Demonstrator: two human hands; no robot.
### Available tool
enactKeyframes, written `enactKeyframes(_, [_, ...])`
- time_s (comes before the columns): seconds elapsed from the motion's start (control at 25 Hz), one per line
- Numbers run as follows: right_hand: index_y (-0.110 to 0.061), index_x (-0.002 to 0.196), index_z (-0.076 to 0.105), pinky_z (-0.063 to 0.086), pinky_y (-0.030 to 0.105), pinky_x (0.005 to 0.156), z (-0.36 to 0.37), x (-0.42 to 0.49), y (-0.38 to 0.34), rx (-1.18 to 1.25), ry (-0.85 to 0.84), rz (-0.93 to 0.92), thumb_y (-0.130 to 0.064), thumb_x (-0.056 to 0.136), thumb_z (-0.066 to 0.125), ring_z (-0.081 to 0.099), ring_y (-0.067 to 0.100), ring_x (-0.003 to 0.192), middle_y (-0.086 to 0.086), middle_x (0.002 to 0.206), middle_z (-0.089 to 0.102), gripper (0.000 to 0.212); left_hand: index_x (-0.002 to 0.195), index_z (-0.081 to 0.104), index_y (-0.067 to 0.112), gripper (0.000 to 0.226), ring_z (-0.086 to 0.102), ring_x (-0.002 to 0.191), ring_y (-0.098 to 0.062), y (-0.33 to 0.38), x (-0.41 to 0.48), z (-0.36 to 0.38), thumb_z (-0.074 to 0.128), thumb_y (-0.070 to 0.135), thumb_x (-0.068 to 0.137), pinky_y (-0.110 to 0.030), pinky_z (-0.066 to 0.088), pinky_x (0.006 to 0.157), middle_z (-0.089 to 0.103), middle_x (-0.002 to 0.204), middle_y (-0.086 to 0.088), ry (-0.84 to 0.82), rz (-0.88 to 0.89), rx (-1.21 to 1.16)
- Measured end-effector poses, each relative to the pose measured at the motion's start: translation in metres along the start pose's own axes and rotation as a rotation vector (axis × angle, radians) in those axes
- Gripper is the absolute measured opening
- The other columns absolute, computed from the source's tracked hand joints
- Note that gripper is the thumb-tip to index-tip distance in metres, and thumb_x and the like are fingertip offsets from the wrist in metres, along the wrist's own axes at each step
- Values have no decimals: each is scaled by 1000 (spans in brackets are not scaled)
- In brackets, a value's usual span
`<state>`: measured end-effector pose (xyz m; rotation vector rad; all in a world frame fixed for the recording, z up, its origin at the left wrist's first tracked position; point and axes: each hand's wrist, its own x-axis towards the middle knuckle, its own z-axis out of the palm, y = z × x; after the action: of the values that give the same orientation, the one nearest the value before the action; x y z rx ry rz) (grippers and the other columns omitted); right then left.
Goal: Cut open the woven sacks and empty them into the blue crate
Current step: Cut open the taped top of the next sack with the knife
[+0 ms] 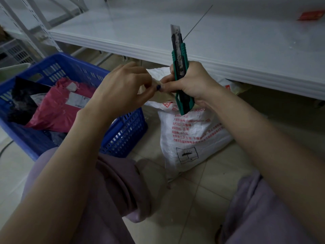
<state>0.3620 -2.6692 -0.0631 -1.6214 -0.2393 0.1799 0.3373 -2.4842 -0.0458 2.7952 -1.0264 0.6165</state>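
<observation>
Tiled floor [202, 182] under a white shelf [211, 41]: opening a woven sack [190, 138] beside the blue crate [126, 136].
Left hand [121, 85] pinches the sack's bunched neck; right hand [195, 83] has its grip wrapped round a green utility knife [179, 67], blade up. Next, the blade likely needs turning onto the neck, clear of fingers.

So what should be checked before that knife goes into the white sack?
1. Blade out: ok, the knife has its blade extended, pointing up.
2. Knife secure: ok, the right-hand grip is curled round its handle.
3. Sack top held: ok, the left-hand grip pinches the neck of the sack.
4. Blade away from fingers: ok, it points up, above both hands.
5. Crate near: ok, the blue crate stands beside the sack.
6. Sack already cut: cannot tell, the hands hide its neck.
</observation>
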Motion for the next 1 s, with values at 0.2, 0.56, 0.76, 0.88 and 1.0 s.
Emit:
enactKeyframes(0.2, [-12,77,49,57,32,80,3,-1,4,69,53,26,8,69,77,70,17,83,5,77,71,35,87,61,1,48,52,64,-23,5,-2,6,27,34,91,-44,47,59,60,78,-9,47,-160,-78])
enactKeyframes(0.56, [-18,80,50,55,39,51,-35,-54,-26,-652,-114,-28,-18,94,46,57,17,44,4,62,59,15,92,62,4,32,58,71,-25,14,-6,9,33,20,89,-40,48,60,63,86,-9,81,-237,-105])
enactKeyframes(0.76, [-17,101,62,40,21,47,-40,-71,-19,-990,-201,-160,-31,98,47,57,7,49,-10,54,52,21,98,61,6,33,56,72,-23,15,-8,6,34,22,91,-33,43,59,64,92,-9,61,-226,-41])
enactKeyframes(0.88, [-17,113,58,36,18,47,-38,-75,-15,-1117,-159,-257,-33,99,44,44,9,47,-15,60,41,26,97,61,7,33,55,72,-23,17,-8,7,34,23,90,-34,42,58,64,93,-8,58,-243,-42])
enactKeyframes(1.0, [-17,116,55,23,24,44,-35,-72,-15,-1220,-85,-296,-35,99,41,36,7,50,-10,63,37,28,97,60,8,31,53,71,-22,20,-5,9,34,23,89,-32,41,57,63,91,-7,44,-247,-33])
